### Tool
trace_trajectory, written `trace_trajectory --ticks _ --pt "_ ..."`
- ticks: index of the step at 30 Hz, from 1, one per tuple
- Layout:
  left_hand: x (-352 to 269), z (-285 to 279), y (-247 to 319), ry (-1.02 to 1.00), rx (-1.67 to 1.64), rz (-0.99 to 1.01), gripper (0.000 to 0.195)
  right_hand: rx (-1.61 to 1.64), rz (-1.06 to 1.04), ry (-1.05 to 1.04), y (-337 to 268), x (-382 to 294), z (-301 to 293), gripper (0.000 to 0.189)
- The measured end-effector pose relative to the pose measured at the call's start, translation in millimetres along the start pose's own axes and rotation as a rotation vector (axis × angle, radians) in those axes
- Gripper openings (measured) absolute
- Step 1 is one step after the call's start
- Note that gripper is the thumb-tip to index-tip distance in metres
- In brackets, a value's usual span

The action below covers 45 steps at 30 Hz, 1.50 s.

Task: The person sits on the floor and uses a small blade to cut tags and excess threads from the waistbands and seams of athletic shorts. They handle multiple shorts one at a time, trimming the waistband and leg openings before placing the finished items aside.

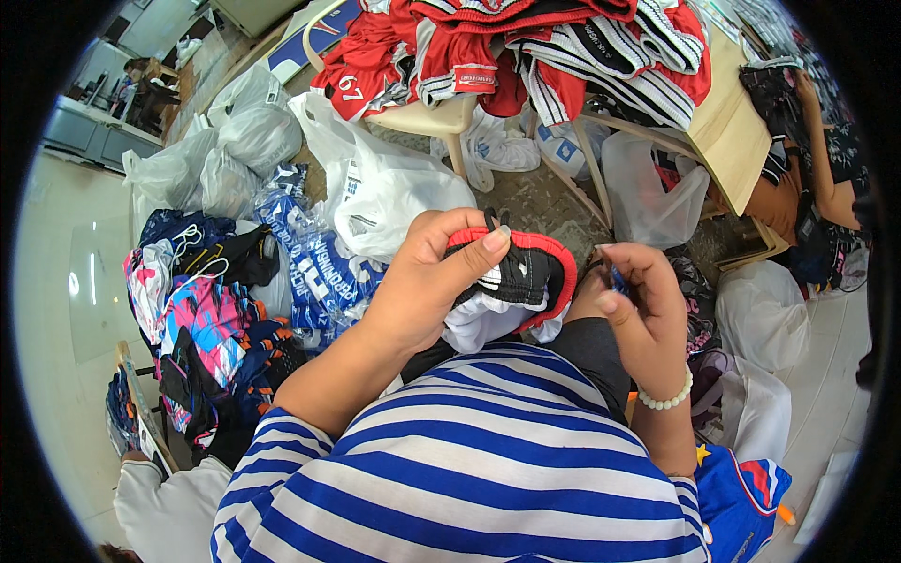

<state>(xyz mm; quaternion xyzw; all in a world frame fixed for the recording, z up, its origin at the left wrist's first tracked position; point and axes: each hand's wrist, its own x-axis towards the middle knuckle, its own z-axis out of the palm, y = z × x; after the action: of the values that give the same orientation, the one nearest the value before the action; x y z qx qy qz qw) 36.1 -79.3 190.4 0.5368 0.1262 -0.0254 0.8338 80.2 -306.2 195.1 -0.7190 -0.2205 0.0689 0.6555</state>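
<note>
My left hand (429, 281) pinches the waistband of a garment (538, 274) between thumb and fingers. The waistband is black inside with a red edge, and white cloth hangs below it in my lap. A black drawstring (493, 218) loops up beside my left thumb. To the right of the garment, my right hand (644, 302), with a beaded bracelet on its wrist, holds a small blue object (619, 280), mostly hidden by the fingers. Something thin and dark shows at its fingertips; whether it is cord or part of the blue object I cannot tell.
Red, white and black garments (450, 56) are heaped on a plastic chair (422, 119) ahead. White plastic bags (394, 190) and multicoloured clothes (211, 310) lie to the left. A wooden table (732, 127) stands at right, near another person's arm (820, 155).
</note>
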Motion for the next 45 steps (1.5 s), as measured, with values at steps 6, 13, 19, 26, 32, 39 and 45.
trace_trajectory --ticks 6,13,19,26,32,39,45 --pt "3.5 -1.3 -3.5 -0.019 0.085 0.038 0.025 -0.495 -0.33 -0.148 -17.5 7.8 1.2 0.036" --pt "3.1 -5.0 -3.0 -0.058 0.301 -0.014 0.022 -0.596 -0.468 -0.174 -27.7 20.2 -1.1 0.033" --pt "1.8 0.4 1.8 -0.21 0.093 -0.015 0.02 -0.639 -0.504 -0.221 -31.8 21.3 0.5 0.032" --pt "0.1 6.2 3.4 -0.184 0.051 -0.001 0.016 -0.622 -0.474 -0.229 -28.6 20.4 1.2 0.029" --pt "-0.3 6.7 3.3 -0.191 0.063 0.003 0.015 -0.599 -0.494 -0.209 -26.2 20.4 3.2 0.026" --pt "-1.1 6.1 1.4 -0.202 0.021 -0.002 0.015 -0.614 -0.444 -0.241 -30.2 17.2 2.9 0.027" --pt "-0.2 3.4 -1.2 -0.201 0.022 -0.006 0.014 -0.582 -0.464 -0.224 -23.8 20.7 1.0 0.027"
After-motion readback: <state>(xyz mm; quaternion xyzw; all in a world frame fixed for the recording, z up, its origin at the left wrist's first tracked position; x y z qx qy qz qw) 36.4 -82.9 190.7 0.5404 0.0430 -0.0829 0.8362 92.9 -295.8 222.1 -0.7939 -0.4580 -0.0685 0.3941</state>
